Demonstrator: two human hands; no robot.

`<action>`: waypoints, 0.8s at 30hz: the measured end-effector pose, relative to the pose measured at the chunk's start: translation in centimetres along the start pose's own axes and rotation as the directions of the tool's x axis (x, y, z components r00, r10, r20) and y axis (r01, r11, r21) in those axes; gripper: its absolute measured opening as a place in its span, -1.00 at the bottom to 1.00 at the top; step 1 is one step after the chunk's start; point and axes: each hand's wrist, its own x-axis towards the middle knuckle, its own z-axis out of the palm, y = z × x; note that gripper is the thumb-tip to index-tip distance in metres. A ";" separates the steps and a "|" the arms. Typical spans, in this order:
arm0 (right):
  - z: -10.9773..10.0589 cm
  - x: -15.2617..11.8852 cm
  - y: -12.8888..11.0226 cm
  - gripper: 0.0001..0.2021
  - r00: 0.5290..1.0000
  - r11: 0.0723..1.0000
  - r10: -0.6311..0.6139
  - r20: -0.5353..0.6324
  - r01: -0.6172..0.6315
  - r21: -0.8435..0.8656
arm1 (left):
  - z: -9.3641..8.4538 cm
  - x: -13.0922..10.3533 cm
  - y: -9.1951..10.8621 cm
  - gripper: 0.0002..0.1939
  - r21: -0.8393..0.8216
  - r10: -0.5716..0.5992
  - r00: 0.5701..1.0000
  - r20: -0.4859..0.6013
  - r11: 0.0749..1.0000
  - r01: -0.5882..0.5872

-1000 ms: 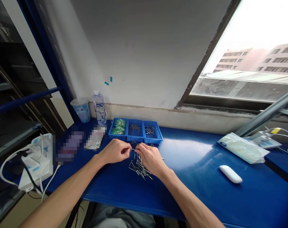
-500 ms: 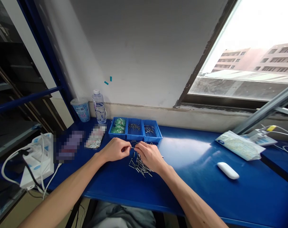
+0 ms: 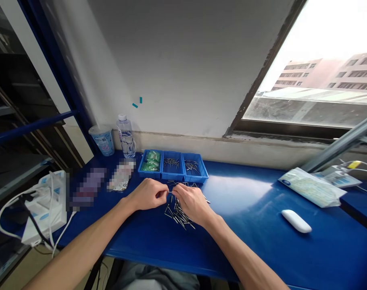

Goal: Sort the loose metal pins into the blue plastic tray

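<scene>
The left hand and right hand pinch one thin metal piece between them, fingertips closed on it, above the blue table, beside the loose screws.

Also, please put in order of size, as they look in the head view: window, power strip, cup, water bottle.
Largest: window
Next: power strip
Smallest: cup and water bottle, which look too alike in size to rank

Open blue desk stretches from the screw pile to the white case and plastic packet; three bins block the wall side, with a bottle and cup at their left.
</scene>
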 end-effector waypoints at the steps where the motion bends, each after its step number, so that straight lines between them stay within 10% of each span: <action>1: 0.0 0.0 0.0 -0.81 1.000 1.000 -0.005 -0.003 0.005 0.012 | 0.0 0.0 -0.1 -0.80 0.001 -0.004 1.000 -0.002 1.000 0.004; 24: 0.1 0.0 0.3 -0.79 0.997 0.997 0.069 -0.032 -0.068 0.028 | 0.5 0.0 -0.7 -0.79 -0.064 -0.025 0.999 -0.027 0.998 0.024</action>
